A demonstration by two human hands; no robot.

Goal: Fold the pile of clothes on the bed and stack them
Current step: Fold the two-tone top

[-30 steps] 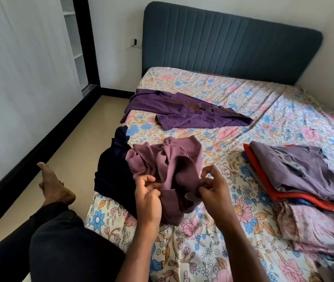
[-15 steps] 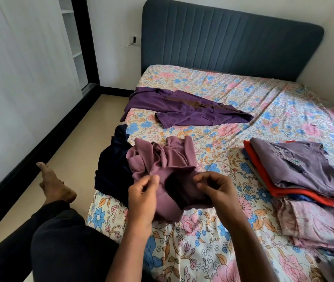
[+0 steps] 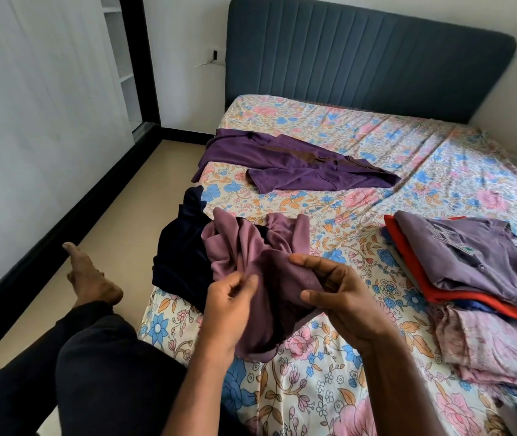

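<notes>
A crumpled mauve garment (image 3: 244, 250) lies near the bed's front left edge, half over a dark navy garment (image 3: 178, 256). My left hand (image 3: 228, 306) pinches a fold of the mauve cloth from the left. My right hand (image 3: 342, 294) grips its edge from the right, thumb on top. Between the hands the cloth hangs bunched. A dark purple garment (image 3: 288, 162) is spread flat farther up the bed. At the right stands a stack of folded clothes (image 3: 471, 265), with a grey-purple shirt on top, then red and pink layers.
The floral bedsheet (image 3: 424, 158) covers the bed, with a blue padded headboard (image 3: 361, 55) behind. My leg in dark trousers (image 3: 71, 369) and bare foot (image 3: 90, 278) stretch over the beige floor at the left. A white wardrobe (image 3: 30, 105) lines the left wall.
Both hands have shifted their hold along the mauve garment, pulling it toward me and a little apart. The view has come closer to the bed.
</notes>
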